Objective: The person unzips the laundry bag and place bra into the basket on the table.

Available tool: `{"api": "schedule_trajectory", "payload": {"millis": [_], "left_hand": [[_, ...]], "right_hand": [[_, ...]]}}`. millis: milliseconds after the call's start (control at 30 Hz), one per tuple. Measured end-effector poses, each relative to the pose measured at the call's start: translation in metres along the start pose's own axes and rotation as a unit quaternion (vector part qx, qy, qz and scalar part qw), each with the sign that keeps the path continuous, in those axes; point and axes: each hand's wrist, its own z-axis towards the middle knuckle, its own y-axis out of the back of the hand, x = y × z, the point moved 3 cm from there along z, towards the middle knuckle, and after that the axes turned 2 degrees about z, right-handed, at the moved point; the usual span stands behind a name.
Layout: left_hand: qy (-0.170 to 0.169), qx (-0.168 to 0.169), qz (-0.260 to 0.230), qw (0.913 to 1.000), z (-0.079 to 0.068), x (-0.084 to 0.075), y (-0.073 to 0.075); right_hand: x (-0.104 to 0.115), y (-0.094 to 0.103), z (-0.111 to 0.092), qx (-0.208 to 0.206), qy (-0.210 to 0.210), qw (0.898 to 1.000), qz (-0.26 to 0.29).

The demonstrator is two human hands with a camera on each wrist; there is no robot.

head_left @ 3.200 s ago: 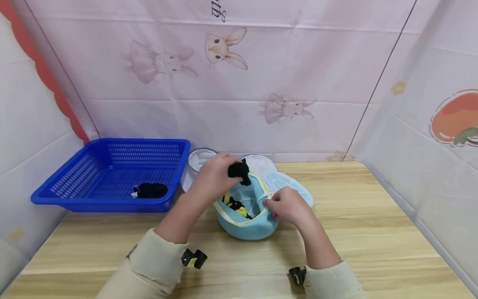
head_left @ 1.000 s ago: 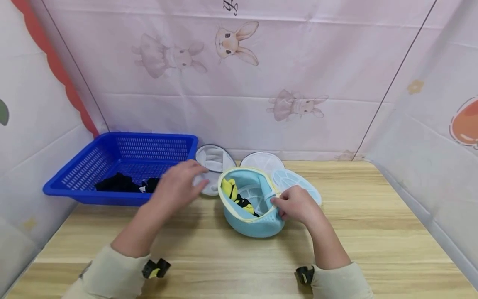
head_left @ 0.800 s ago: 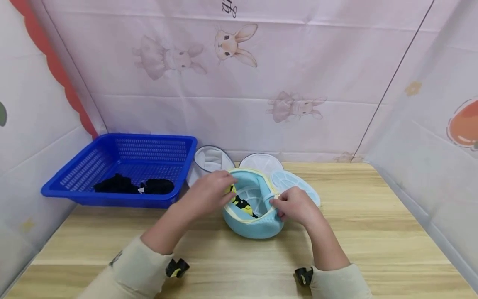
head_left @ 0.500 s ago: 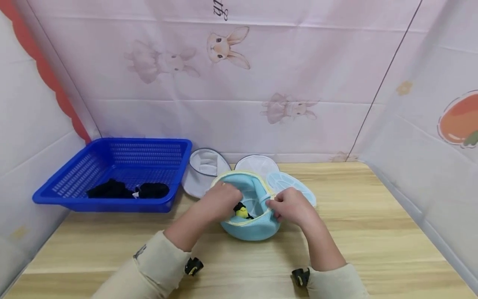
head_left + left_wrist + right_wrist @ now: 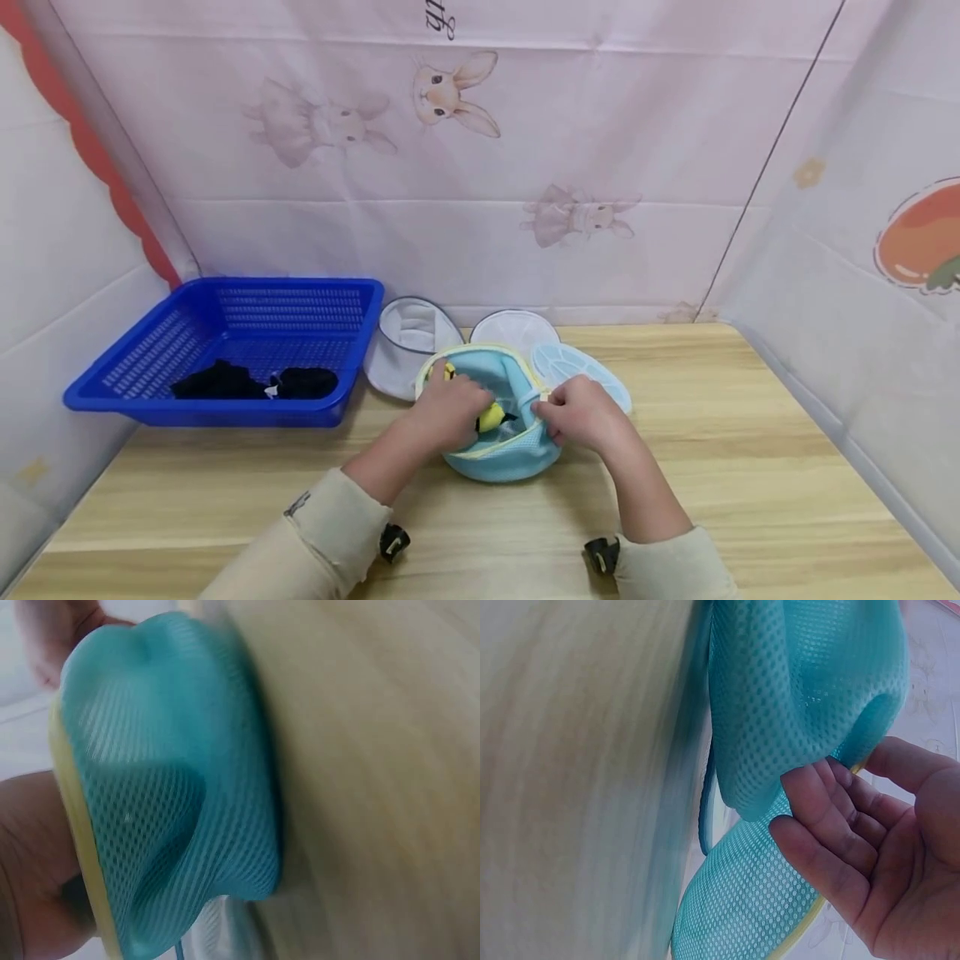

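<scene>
A round light-blue mesh laundry bag [image 5: 504, 467] with yellow edging stands open-topped on the table. My left hand [image 5: 452, 412] reaches in over its near left rim and grips a yellow-and-black cloth bundle [image 5: 491, 417], whose yellow parts show on both sides of the hand. In the left wrist view the mesh wall hides those fingertips. My right hand [image 5: 583, 414] pinches the bag's rim on the right, beside the turned-back lid [image 5: 581, 373]; the right wrist view shows its thumb and fingers at the edge. Black cloth pieces [image 5: 300, 382] lie in the blue basket [image 5: 202, 407].
A grey-white mesh bag [image 5: 397, 367] lies between basket and blue bag, with its round white lid [image 5: 517, 327] behind. Printed fabric walls [image 5: 465, 250] enclose the back and sides of the wooden table [image 5: 750, 467].
A black cloth piece has gone from the bag into the basket. My left hand has come back from the basket into the bag and taken hold of the yellow-and-black bundle; my right hand stays.
</scene>
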Motion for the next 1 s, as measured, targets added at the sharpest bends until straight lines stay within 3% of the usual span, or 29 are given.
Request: {"api": "schedule_trajectory", "payload": {"millis": [167,333,433,533,667,800,1000], "left_hand": [[0.007,-0.046,-0.118,0.992,-0.008,0.004,0.026],[-0.003,-0.145,-0.199,0.9692,-0.027,0.009,0.065],[-0.005,-0.21,-0.211,0.9547,-0.04,0.023,0.083],[0.032,-0.241,-0.195,0.9502,-0.055,0.047,0.093],[0.122,-0.23,-0.168,0.9509,-0.077,0.088,0.093],[0.195,-0.183,-0.167,0.9489,-0.096,0.125,0.083],[0.243,-0.095,-0.151,0.9534,-0.106,0.162,0.049]], "right_hand": [[-0.002,0.001,-0.001,-0.004,-0.003,1.0,-0.002],[-0.002,0.001,-0.001,-0.002,-0.003,1.0,0.007],[-0.002,0.001,-0.002,-0.004,-0.005,1.0,0.009],[-0.002,0.0,-0.001,-0.003,-0.007,1.0,0.009],[-0.001,-0.002,0.0,-0.004,-0.003,1.0,0.009],[0.0,-0.003,0.001,-0.005,0.0,1.0,0.007],[0.0,-0.005,0.0,-0.001,-0.005,1.0,0.005]]}}
